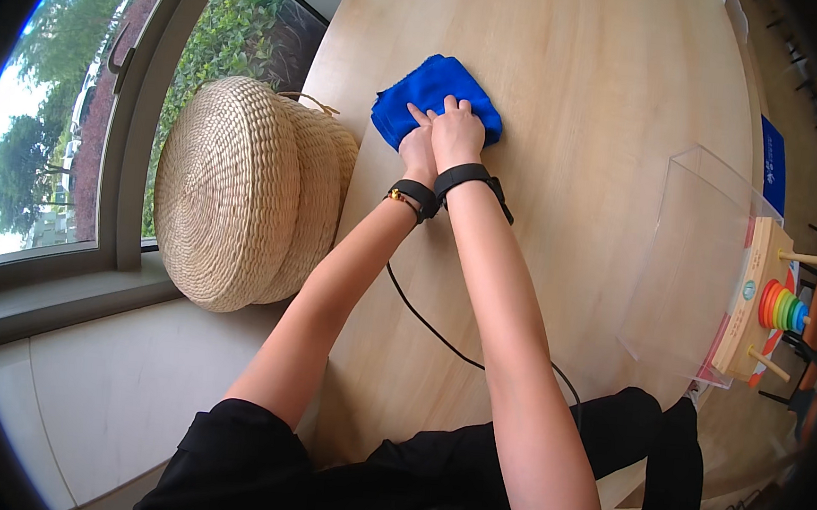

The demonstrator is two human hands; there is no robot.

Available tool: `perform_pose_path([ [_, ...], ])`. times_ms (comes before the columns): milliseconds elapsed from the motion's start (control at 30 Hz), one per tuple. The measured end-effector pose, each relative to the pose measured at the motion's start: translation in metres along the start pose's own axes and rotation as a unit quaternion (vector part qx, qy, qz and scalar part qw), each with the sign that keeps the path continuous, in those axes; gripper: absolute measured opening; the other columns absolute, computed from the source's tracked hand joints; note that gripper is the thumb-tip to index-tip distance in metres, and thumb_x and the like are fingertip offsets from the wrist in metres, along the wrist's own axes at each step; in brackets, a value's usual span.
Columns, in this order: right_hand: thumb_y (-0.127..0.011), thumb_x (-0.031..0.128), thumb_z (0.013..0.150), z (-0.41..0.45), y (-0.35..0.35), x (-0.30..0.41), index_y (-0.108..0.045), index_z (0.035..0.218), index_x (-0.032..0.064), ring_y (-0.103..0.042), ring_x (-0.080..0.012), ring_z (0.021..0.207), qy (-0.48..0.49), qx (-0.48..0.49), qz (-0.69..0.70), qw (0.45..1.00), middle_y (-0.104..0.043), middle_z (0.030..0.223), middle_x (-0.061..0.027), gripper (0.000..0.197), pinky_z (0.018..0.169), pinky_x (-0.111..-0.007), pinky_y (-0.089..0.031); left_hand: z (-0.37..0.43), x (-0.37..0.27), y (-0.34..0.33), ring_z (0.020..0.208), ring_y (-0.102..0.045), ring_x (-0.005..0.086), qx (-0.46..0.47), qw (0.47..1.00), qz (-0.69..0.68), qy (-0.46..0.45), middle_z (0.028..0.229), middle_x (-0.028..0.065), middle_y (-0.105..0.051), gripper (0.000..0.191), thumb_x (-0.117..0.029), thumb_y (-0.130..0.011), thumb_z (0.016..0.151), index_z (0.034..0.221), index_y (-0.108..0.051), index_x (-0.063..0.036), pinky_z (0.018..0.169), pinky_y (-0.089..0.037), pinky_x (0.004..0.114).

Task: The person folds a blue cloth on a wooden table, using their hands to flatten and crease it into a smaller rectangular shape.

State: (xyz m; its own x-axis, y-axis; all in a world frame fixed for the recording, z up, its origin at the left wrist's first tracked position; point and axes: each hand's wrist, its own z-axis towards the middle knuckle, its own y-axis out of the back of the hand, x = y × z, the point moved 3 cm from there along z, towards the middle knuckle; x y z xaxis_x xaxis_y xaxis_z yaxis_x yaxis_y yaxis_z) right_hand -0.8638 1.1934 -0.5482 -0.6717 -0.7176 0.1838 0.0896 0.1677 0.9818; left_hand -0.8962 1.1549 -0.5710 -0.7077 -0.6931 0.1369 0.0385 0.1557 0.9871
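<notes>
A blue cloth [438, 79], folded into a thick pad with a frayed upper left edge, lies on the pale wooden table [567, 124]. On its lower part rests my right hand [458, 132], its fingers partly curled on the fabric. Close beside it, partly covered by it, my left hand [420, 144] touches the cloth with one finger stretched out to the upper left. Whether either hand pinches the fabric cannot be told. Both wrists wear black bands.
Woven straw baskets or poufs [224, 192] stand left of the table by the window. A black cable [431, 340] runs beneath my right forearm. At the right edge are a clear acrylic box [692, 261] and a wooden ring-stacking toy [750, 300].
</notes>
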Motion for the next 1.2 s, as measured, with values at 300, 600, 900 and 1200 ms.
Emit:
perform_pose_path([
  [300, -0.041, 0.034, 0.084, 0.053, 0.007, 0.005, -0.066, 0.083, 0.0196, -0.046, -0.0157, 0.093, -0.007, -0.015, 0.004, 1.000, -0.050, 0.101, 0.0011, 0.029, 0.072, -0.026, -0.040, 0.059, 0.016, -0.020, 0.044, -0.057, 0.0218, 0.038, 0.993, -0.085, 0.068, 0.055, 0.0083, -0.058, 0.064, -0.028, -0.037, 0.083, 0.124, -0.014, 0.0155, 0.035, -0.041, 0.032],
  [600, -0.040, 0.035, 0.085, 0.031, 0.007, -0.004, -0.065, 0.091, 0.0253, -0.045, -0.0171, 0.092, -0.035, -0.040, 0.036, 0.998, -0.049, 0.098, 0.0000, 0.027, 0.074, -0.027, -0.038, 0.050, 0.005, -0.018, 0.040, -0.055, 0.0199, 0.003, 0.998, -0.048, 0.039, 0.054, 0.0071, -0.058, 0.068, -0.028, -0.041, 0.080, 0.122, -0.014, 0.0187, 0.031, -0.038, 0.032],
  [900, -0.043, 0.021, 0.084, -0.048, 0.016, -0.046, -0.060, 0.099, 0.0346, -0.045, -0.0173, 0.090, -0.061, 0.016, 0.005, 0.998, -0.047, 0.098, -0.0002, 0.026, 0.068, -0.026, -0.041, -0.034, -0.044, -0.009, 0.039, -0.054, 0.0160, 0.043, 0.998, -0.029, -0.039, 0.051, 0.0040, -0.056, 0.065, -0.026, -0.042, 0.079, 0.122, -0.019, 0.0165, 0.031, -0.038, 0.028],
  [1200, -0.039, 0.019, 0.086, -0.098, 0.010, -0.073, -0.038, 0.118, 0.0475, -0.044, -0.0163, 0.090, -0.088, 0.068, -0.049, 0.993, -0.044, 0.103, -0.0010, 0.043, 0.067, -0.024, -0.042, -0.088, -0.075, 0.010, 0.040, -0.054, 0.0134, 0.052, 0.990, -0.073, -0.109, 0.056, 0.0040, -0.057, 0.066, -0.027, -0.045, 0.077, 0.121, -0.021, 0.0167, 0.030, -0.037, 0.026],
])
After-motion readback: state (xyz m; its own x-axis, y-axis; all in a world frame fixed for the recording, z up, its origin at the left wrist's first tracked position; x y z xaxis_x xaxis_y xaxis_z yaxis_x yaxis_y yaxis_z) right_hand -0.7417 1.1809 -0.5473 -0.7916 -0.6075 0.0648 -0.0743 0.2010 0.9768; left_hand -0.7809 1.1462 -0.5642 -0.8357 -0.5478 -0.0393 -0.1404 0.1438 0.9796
